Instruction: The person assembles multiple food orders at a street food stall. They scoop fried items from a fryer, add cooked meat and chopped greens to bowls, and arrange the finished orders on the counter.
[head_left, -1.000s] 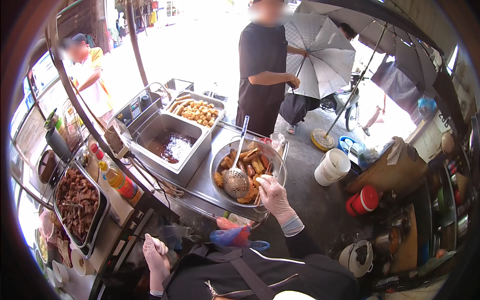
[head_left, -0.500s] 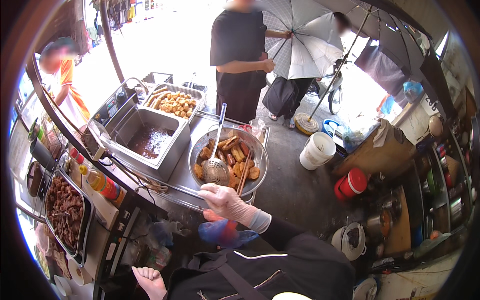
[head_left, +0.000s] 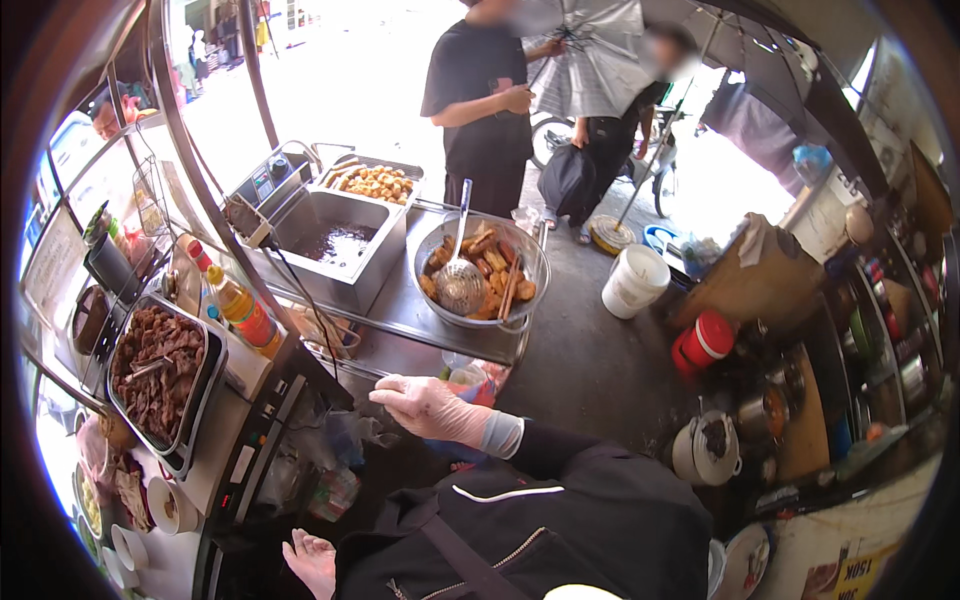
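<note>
Fried pieces (head_left: 486,257) lie in a round metal bowl (head_left: 536,258) on the metal counter (head_left: 398,290), in the head view, with a perforated skimmer (head_left: 461,287) and chopsticks (head_left: 511,288) among them. Nearer, apart from the bowl, the gloved right hand (head_left: 432,410) has its fingers close together; whether its grip is closed I cannot tell. Nor can I for the left hand (head_left: 314,562), low at the near left.

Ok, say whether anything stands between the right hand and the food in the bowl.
The table's near edge and the bowl's rim lie between the right hand and the food; ladle and chopsticks partly cover it.
</note>
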